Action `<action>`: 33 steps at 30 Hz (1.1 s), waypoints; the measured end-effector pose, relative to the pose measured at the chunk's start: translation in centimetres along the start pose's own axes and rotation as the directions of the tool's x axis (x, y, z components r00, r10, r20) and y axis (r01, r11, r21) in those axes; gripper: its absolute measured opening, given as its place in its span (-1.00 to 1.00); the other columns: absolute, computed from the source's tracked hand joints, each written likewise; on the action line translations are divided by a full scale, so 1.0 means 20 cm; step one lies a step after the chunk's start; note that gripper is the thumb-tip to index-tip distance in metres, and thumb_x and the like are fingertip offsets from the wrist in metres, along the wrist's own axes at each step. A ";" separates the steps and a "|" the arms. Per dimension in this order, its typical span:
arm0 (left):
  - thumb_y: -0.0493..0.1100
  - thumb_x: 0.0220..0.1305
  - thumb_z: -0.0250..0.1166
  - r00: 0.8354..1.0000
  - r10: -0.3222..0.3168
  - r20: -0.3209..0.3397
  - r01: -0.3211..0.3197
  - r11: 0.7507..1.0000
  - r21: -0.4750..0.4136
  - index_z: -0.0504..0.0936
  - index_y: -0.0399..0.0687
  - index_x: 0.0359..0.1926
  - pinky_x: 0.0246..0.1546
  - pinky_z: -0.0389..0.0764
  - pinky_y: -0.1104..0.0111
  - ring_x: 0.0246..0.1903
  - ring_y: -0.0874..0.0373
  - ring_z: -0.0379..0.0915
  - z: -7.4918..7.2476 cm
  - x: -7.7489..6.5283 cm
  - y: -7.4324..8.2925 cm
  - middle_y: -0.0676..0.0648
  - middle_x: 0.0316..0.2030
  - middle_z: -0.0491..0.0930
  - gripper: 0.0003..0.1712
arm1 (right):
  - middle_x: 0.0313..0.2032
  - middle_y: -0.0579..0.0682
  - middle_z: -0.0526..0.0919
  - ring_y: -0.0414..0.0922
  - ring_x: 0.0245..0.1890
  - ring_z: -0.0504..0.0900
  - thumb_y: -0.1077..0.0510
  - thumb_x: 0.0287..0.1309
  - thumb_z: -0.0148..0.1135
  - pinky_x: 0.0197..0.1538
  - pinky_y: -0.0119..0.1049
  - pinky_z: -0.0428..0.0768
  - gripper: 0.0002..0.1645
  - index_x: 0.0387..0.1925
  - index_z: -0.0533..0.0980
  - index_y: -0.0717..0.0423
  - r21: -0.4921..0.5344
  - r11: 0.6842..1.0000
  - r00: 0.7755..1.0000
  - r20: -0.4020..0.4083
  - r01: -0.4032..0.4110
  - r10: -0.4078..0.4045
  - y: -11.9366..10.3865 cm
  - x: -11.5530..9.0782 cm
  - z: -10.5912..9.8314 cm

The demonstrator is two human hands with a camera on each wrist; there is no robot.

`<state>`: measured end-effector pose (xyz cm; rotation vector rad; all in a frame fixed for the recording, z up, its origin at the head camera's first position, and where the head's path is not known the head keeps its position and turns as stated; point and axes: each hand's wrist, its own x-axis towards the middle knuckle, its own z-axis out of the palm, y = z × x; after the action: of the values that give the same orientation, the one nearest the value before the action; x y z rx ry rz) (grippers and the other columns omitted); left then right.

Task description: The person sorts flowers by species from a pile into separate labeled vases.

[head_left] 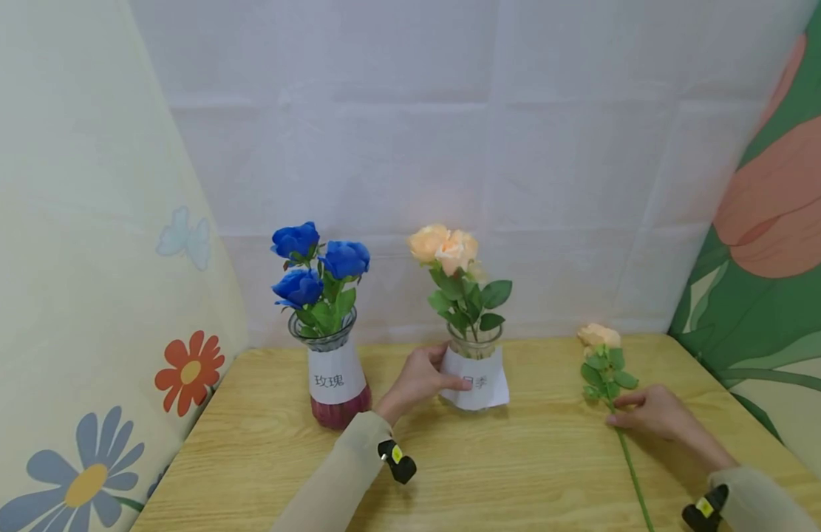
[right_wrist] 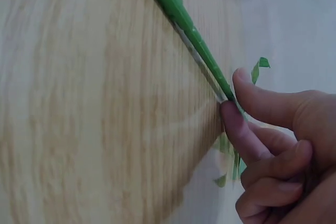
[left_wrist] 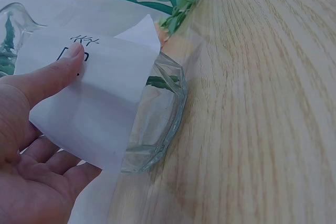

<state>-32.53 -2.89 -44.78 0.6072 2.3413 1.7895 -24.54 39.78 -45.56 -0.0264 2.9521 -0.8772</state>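
Observation:
My left hand grips a clear glass vase from its left side, the thumb lying across the white paper label. Peach flowers with green leaves stand in that vase. Over to the right, my right hand pinches the green stem of a single peach flower between thumb and index finger. Its bloom points towards the back of the table and its stem runs to the front. In the left wrist view, the glass base of the vase shows below the paper.
Left of my left hand stands another vase, reddish at the bottom with a paper label, holding blue roses. The wooden table meets a white cloth backdrop. Flower-patterned panels flank both sides.

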 end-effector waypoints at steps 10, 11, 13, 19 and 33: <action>-0.13 0.03 0.72 1.000 0.008 0.000 -0.008 1.000 -0.006 0.58 -0.07 0.41 0.22 0.60 0.08 0.16 0.04 0.63 -0.01 0.00 0.00 -0.04 0.19 0.69 -0.11 | -0.01 0.49 0.67 0.43 0.03 0.63 0.01 0.09 0.63 0.00 0.21 0.64 -0.42 -0.06 0.70 0.43 -0.010 1.000 0.999 -0.023 -0.022 0.022 -0.06 0.00 0.01; -0.13 0.03 0.72 1.000 0.010 0.002 -0.010 1.000 -0.006 0.57 -0.08 0.41 0.21 0.60 0.09 0.16 0.04 0.63 -0.01 0.00 0.00 -0.04 0.18 0.69 -0.11 | -0.01 0.49 0.67 0.38 -0.03 0.65 0.03 0.09 0.63 -0.07 0.15 0.67 -0.43 -0.06 0.70 0.44 -0.002 1.000 1.000 -0.022 -0.021 0.020 -0.06 0.00 0.01; -0.12 0.03 0.72 1.000 0.007 0.003 -0.007 1.000 -0.003 0.57 -0.07 0.41 0.21 0.60 0.10 0.16 0.06 0.63 -0.01 0.00 0.00 -0.02 0.18 0.70 -0.10 | 0.00 0.49 0.67 0.20 -0.25 0.67 0.06 0.10 0.62 -0.26 0.00 0.66 -0.43 -0.04 0.69 0.46 0.046 0.998 0.999 -0.016 -0.032 0.033 -0.05 -0.01 0.01; -0.14 0.04 0.71 1.000 0.009 0.014 -0.009 1.000 -0.020 0.57 -0.09 0.41 0.22 0.60 0.09 0.15 0.06 0.63 -0.01 0.00 0.00 -0.03 0.17 0.70 -0.11 | -0.15 0.32 0.75 -0.21 -0.72 0.13 0.16 0.16 0.54 -0.63 -0.30 0.31 -0.37 0.12 0.58 0.54 0.261 0.960 0.995 0.010 -0.101 0.102 -0.04 -0.02 0.01; -0.16 0.05 0.71 1.000 0.004 0.015 -0.003 0.999 -0.033 0.58 -0.08 0.40 0.22 0.60 0.08 0.14 0.05 0.64 0.00 -0.01 0.01 -0.04 0.16 0.71 -0.13 | 0.00 0.24 0.74 -0.07 -0.43 0.50 -0.05 0.41 0.38 -0.43 -0.20 0.43 -0.24 0.39 0.45 0.40 0.368 0.929 0.995 -0.069 -0.038 0.068 -0.37 -0.07 -0.11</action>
<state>-32.28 -3.05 -44.62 0.6189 2.2975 1.8147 -23.23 34.82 -39.55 0.1088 2.7896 -1.4366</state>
